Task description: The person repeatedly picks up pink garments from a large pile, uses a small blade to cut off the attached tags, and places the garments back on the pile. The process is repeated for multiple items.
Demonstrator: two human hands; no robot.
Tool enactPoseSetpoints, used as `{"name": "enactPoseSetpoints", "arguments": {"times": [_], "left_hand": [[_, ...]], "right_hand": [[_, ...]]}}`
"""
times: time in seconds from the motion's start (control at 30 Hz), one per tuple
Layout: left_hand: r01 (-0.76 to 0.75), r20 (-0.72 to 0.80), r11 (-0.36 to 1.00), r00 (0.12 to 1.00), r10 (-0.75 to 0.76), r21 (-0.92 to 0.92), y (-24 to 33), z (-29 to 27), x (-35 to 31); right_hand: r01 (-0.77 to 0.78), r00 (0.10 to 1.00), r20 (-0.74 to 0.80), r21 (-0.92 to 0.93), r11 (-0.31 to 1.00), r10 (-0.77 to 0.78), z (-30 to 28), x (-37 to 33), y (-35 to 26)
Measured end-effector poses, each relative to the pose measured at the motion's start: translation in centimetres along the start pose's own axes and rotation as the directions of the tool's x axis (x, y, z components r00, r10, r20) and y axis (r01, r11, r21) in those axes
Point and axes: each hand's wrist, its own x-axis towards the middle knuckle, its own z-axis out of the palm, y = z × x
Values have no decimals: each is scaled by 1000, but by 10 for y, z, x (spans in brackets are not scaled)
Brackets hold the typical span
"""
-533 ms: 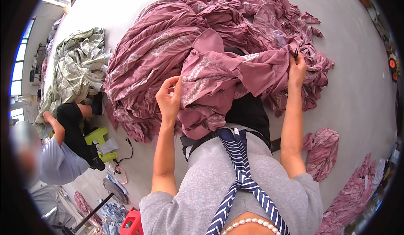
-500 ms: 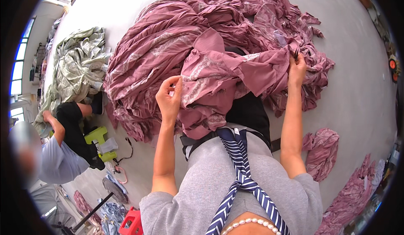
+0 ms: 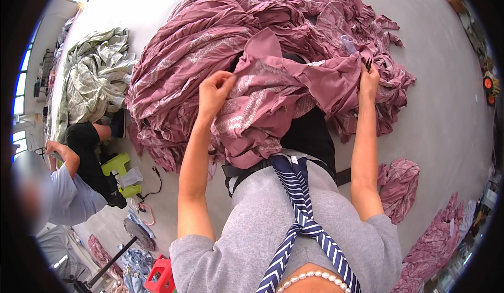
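A large heap of dusty-pink cloth (image 3: 194, 77) with pale lace-like patterned bands lies before me, and part of it is drawn up over my lap. My left hand (image 3: 214, 94) is closed in a pinch at the left edge of the raised pink cloth (image 3: 273, 77). At the other end of this stretch, my right hand (image 3: 369, 83) is closed on the cloth's corner. Small black snips (image 3: 369, 63) with pointed tips stick up from the right hand's fingers. The cloth hangs in loose folds between both hands.
At the left a seated person (image 3: 79, 182) is beside a pale green cloth pile (image 3: 97, 77) and a lime-green stool (image 3: 118, 167). A red stool (image 3: 160, 276) stands at lower left. More pink bundles (image 3: 400, 190) lie on the floor to my right.
My left hand has moved up and slightly right along the cloth's edge, its fingers now closed there. The right hand stays nearly in place with the snips and the cloth corner.
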Motion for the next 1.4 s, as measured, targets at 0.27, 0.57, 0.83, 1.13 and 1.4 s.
{"name": "enactPoseSetpoints", "arguments": {"times": [0.27,0.57,0.83,1.13,1.4], "left_hand": [[19,-203,944,975,-90,-328,-4,-11,36],[-256,-182,864,914,362,433,29,-10,11],[-409,253,742,912,322,531,45,8,-44],[-274,109,855,962,252,441,46,-10,-75],[100,-131,870,974,-184,-482,34,-28,-8]], "right_hand": [[-337,935,125,38,941,330,-1,18,30],[327,921,279,-176,928,-272,34,-45,-45],[681,661,645,-302,667,-384,83,-71,-47],[265,922,331,-167,950,-200,67,-56,-70],[409,887,337,-261,874,-315,116,-30,-98]]}}
